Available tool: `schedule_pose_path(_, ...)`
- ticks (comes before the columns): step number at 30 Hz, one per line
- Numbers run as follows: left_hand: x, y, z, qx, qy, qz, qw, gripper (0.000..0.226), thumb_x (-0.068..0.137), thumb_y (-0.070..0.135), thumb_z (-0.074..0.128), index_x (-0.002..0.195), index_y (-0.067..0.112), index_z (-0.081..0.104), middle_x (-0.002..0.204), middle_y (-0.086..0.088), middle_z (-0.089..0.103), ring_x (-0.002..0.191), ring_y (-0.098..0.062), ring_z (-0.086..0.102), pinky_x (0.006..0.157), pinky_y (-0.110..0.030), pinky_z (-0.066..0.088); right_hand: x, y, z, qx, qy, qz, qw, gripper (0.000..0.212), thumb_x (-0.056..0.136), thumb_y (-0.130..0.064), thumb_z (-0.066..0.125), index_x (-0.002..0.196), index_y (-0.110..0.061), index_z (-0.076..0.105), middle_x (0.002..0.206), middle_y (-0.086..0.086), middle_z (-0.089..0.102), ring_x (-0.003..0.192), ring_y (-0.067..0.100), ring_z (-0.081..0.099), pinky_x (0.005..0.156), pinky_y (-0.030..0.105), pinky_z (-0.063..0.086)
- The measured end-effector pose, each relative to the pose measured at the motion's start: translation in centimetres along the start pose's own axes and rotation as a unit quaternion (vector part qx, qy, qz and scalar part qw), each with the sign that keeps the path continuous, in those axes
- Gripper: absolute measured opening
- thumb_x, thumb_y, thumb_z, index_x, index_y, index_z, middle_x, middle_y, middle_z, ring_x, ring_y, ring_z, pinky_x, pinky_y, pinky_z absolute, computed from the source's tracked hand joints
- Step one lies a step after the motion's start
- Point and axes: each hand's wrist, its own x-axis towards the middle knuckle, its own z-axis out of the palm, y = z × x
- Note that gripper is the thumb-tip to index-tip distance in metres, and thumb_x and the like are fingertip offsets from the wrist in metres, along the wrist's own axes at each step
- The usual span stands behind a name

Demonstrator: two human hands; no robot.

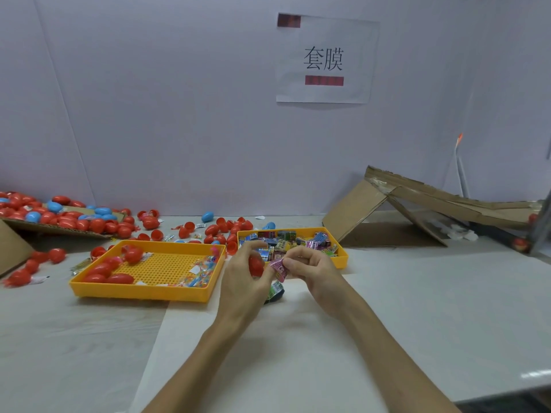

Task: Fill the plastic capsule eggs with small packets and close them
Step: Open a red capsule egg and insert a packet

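My left hand [243, 274] grips a red capsule egg half [256, 266] in front of the right yellow tray [343, 260]. My right hand [310, 268] pinches a small pink packet [278, 268] right beside the egg's opening. A green packet [275, 289] lies on the table just below both hands. The right tray holds several small colourful packets [286, 238]. The left yellow tray [143, 290] holds several red eggs [119, 278] and a few clear sachets.
Many red and blue egg halves [68, 217] lie on a cardboard sheet at the far left and across the table behind the trays. A collapsed cardboard box [417, 210] leans at the right. A white wall with a paper sign [325, 59] stands behind.
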Motion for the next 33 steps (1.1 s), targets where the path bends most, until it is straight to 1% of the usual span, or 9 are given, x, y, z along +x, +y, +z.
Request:
schedule_pose_path(3,0.06,0.52,-0.24,-0.110,0.009,-0.021,0.994,0.031,0.095,0.029,0.062,0.125,0.025,0.054,0.100,0.005,0.061,0.095,-0.007,0.060,0.075,-0.013,0.050,0.10,-0.21,-0.18,0.021,0.032,0.006,0.999,0.011,0.078,-0.022,0.074,0.085,-0.014,0.072,0.084,0.005,0.073,0.079,0.013,0.069,0.074,0.020,0.053)
schedule_pose_path(6,0.46,0.48,-0.49,-0.189,0.018,-0.051,0.981,0.025,0.103,0.013,0.054,0.127,0.021,0.054,0.107,0.001,0.066,0.101,-0.011,0.065,0.073,-0.015,0.053,0.28,-0.24,-0.45,0.027,0.071,0.014,0.997,0.008,0.083,-0.017,0.072,0.087,-0.011,0.068,0.079,0.000,0.072,0.075,0.009,0.068,0.067,0.015,0.050)
schedule_pose_path(11,0.68,0.17,-0.75,-0.240,-0.007,-0.067,0.968,0.041,0.093,0.003,0.068,0.126,0.023,0.055,0.115,0.004,0.068,0.104,-0.013,0.071,0.080,-0.028,0.060,0.41,-0.05,-0.63,0.012,0.105,0.021,0.994,0.001,0.090,-0.012,0.069,0.090,-0.012,0.068,0.078,-0.002,0.073,0.075,0.008,0.069,0.070,0.018,0.048)
schedule_pose_path(15,0.80,-0.12,-0.82,-0.249,-0.010,-0.082,0.965,0.035,0.089,0.008,0.074,0.119,0.021,0.062,0.111,0.003,0.071,0.104,-0.015,0.071,0.086,-0.030,0.060,0.42,-0.03,-0.78,0.027,0.115,0.023,0.993,0.001,0.090,-0.013,0.070,0.091,-0.013,0.069,0.083,0.001,0.073,0.082,0.013,0.069,0.074,0.022,0.048)
schedule_pose_path(19,0.75,0.16,-0.91,-0.226,-0.022,-0.077,0.971,0.031,0.088,0.013,0.076,0.114,0.024,0.064,0.110,0.007,0.072,0.097,-0.002,0.070,0.072,-0.014,0.055,0.31,-0.07,-0.54,0.024,0.110,0.017,0.993,0.016,0.078,-0.023,0.076,0.090,-0.014,0.071,0.083,0.000,0.074,0.082,0.012,0.069,0.068,0.021,0.052)
schedule_pose_path(22,0.75,0.23,-0.87,-0.221,-0.031,-0.076,0.972,0.032,0.087,0.012,0.077,0.112,0.028,0.065,0.109,0.009,0.071,0.096,0.002,0.068,0.068,-0.014,0.055,0.23,-0.14,-0.60,0.020,0.105,0.011,0.994,0.022,0.072,-0.025,0.078,0.089,-0.013,0.073,0.086,0.001,0.074,0.083,0.014,0.071,0.067,0.021,0.054)
schedule_pose_path(26,0.63,0.12,-0.78,-0.219,-0.064,-0.077,0.971,0.035,0.088,0.011,0.076,0.115,0.032,0.067,0.111,0.012,0.071,0.102,-0.001,0.067,0.073,-0.015,0.055,0.17,-0.08,-0.51,0.027,0.097,0.009,0.995,0.013,0.073,-0.016,0.079,0.085,-0.013,0.079,0.098,0.011,0.075,0.095,0.028,0.073,0.077,0.032,0.060)
schedule_pose_path(29,0.56,-0.01,-0.71,-0.212,-0.082,-0.080,0.971,0.033,0.088,0.010,0.076,0.111,0.032,0.069,0.107,0.012,0.073,0.101,-0.002,0.068,0.073,-0.014,0.055,0.11,-0.15,-0.51,0.016,0.094,-0.002,0.995,0.012,0.081,0.000,0.073,0.084,-0.011,0.079,0.094,0.008,0.075,0.093,0.029,0.073,0.077,0.033,0.061)
schedule_pose_path(33,0.64,-0.17,-0.56,-0.193,-0.085,-0.079,0.974,0.031,0.086,0.010,0.078,0.107,0.031,0.071,0.106,0.010,0.073,0.100,-0.006,0.069,0.079,-0.019,0.058,0.03,-0.15,-0.40,-0.034,0.104,-0.022,0.994,0.015,0.083,0.003,0.074,0.089,-0.011,0.077,0.092,0.008,0.075,0.095,0.031,0.071,0.083,0.041,0.060)
